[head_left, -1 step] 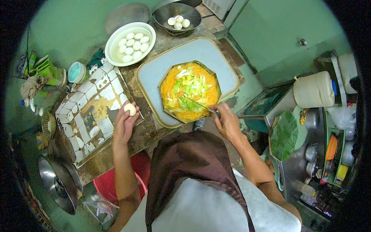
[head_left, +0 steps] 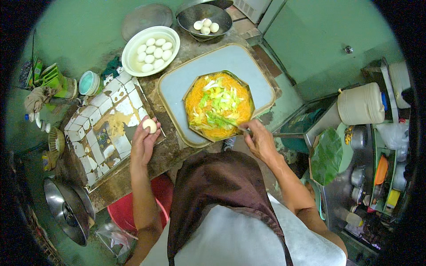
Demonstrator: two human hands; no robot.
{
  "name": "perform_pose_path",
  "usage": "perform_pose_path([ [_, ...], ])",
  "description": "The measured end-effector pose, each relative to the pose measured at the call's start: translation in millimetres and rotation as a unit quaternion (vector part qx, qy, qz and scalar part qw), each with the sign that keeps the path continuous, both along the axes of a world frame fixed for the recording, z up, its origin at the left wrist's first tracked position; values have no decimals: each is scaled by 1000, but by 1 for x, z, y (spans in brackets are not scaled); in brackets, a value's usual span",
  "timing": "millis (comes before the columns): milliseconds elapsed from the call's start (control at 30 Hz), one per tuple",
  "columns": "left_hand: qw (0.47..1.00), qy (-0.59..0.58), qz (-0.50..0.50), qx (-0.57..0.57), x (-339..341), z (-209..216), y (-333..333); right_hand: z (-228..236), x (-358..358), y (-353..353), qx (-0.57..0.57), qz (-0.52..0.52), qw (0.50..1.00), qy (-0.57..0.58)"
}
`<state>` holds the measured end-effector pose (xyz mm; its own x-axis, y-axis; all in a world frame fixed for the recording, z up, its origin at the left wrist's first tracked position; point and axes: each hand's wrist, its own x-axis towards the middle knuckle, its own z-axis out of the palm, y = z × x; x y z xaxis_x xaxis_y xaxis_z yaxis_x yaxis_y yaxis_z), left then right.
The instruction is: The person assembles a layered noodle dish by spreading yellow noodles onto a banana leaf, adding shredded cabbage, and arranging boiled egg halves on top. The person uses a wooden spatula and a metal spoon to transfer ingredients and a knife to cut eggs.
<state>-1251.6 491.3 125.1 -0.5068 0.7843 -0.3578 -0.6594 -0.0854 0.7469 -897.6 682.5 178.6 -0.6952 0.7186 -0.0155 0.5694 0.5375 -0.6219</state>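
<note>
My left hand (head_left: 143,144) is closed around a pale, smooth egg (head_left: 150,126) over the edge of the tiled basin. In my right hand (head_left: 262,142) is the handle of a knife (head_left: 243,129), its thin blade reaching left over the food and hard to make out. Under it, an octagonal tray (head_left: 251,91) is heaped with orange noodles (head_left: 195,95) and topped with chopped pale-green leaves (head_left: 222,99). That tray rests on a larger blue-grey tray (head_left: 177,84) with a tan rim.
White eggs sit in liquid in a pale bowl (head_left: 128,62) at the back left. A dark wok (head_left: 186,24) behind holds several more eggs. The broken-tiled basin (head_left: 106,128) lies left, a red bucket (head_left: 120,210) below it. At right stand a steel counter (head_left: 328,193) and a jug (head_left: 361,104).
The knife has shifted slightly over the chopped leaves, and its blade shows less distinctly. My left hand still holds the egg in nearly the same place.
</note>
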Motion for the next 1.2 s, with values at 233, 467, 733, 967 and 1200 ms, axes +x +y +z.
perform_pose_path([
  [233,1000,-19,13,-19,9,3,-7,-22,16,30,-33,-80,996,25],
  [467,998,-8,27,-59,6,4,-2,2,7,37,-22,-105,994,-35],
  [733,998,-13,31,-61,2,2,-4,-36,-57,-29,-67,37,996,51],
  [967,999,-13,19,-45,0,-3,-21,-22,-40,-22,-70,-3,997,41],
  [1200,994,48,-68,-74,-9,-10,-21,-19,-43,7,-29,-25,999,8],
])
